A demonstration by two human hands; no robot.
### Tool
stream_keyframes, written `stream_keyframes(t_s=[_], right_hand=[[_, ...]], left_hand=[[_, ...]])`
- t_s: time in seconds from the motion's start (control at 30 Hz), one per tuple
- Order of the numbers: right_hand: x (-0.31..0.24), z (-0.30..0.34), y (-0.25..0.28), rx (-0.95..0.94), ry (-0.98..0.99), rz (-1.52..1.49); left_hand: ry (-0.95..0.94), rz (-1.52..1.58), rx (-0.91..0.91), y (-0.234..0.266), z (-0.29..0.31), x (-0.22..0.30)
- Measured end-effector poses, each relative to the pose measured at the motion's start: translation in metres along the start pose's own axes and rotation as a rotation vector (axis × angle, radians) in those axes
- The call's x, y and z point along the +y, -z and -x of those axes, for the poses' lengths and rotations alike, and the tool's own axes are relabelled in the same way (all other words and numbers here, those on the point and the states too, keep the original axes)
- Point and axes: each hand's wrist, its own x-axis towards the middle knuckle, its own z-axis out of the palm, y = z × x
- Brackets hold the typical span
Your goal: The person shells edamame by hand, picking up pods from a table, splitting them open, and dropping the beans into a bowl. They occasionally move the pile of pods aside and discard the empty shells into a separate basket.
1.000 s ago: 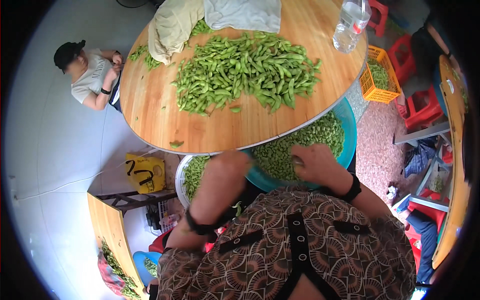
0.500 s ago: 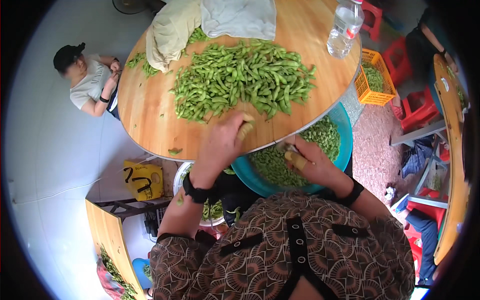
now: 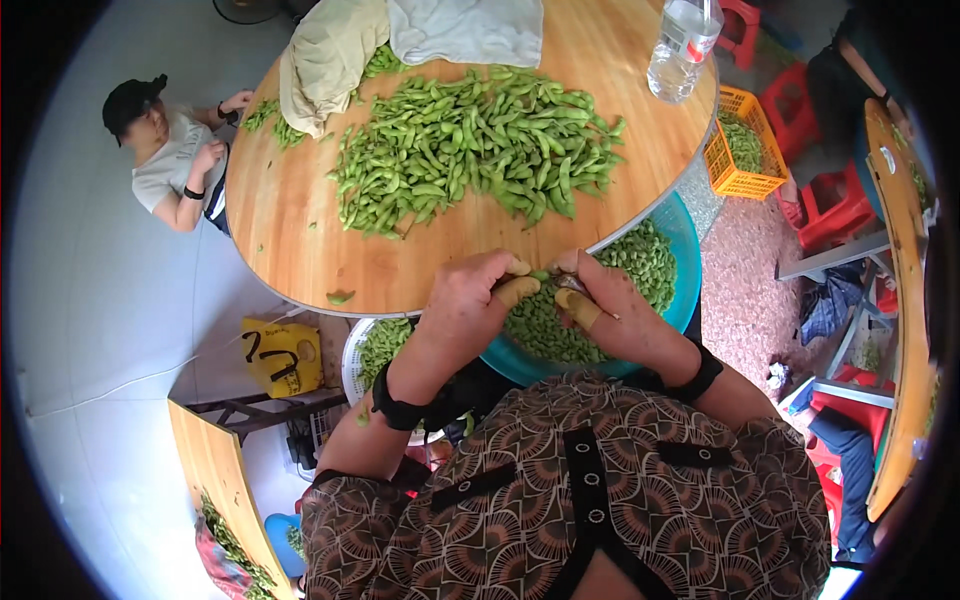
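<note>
My left hand [image 3: 468, 302] pinches a green soybean pod [image 3: 540, 274] at the table's near edge. Close against it, my right hand [image 3: 622, 308] is closed around a small shiny metal tool [image 3: 571, 284] whose kind I cannot make out. Yellowish covers wrap both thumbs. Below the hands sits a teal basin [image 3: 688, 262] holding many small green pieces [image 3: 648, 268]. Beyond them, a broad pile of soybean pods [image 3: 480, 150] lies on the round wooden table [image 3: 290, 240].
Cloths [image 3: 465, 30] lie at the table's far side and a water bottle [image 3: 684, 50] stands far right. A white basket [image 3: 352, 362] is below left. An orange crate [image 3: 745, 180] and red stools [image 3: 835, 212] stand right. A person [image 3: 170, 155] is at left.
My left hand has come from the pile's near edge toward my right hand, now with a pod in its fingers. The right hand has moved only slightly. The view has shifted a little.
</note>
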Motion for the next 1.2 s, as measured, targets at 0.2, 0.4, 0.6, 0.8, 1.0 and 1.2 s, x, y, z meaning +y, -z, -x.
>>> stream_keyframes(t_s=[0.2,0.4,0.6,0.8,1.0,1.2], right_hand=[[-0.003,0.002,0.008,-0.075,0.073,0.097],[0.015,-0.004,0.031,-0.522,-0.691,-1.028],[-0.002,0.005,0.009,-0.178,-0.473,-0.584],[0.010,0.007,-0.003,0.041,-0.259,-0.378],[0.052,0.030,0.013,-0.239,0.003,0.343],[0.071,0.045,0.010,-0.380,-0.207,0.444]], left_hand=[[-0.125,-0.032,-0.061,0.002,0.006,0.009],[-0.266,-0.082,-0.112,-0.006,0.011,0.008],[-0.261,-0.273,0.008,-0.026,0.017,0.007],[-0.250,-0.333,0.150,-0.041,0.018,0.016],[0.182,-0.666,-0.183,0.022,0.043,0.000],[-0.123,-0.679,0.123,0.070,-0.037,-0.043]])
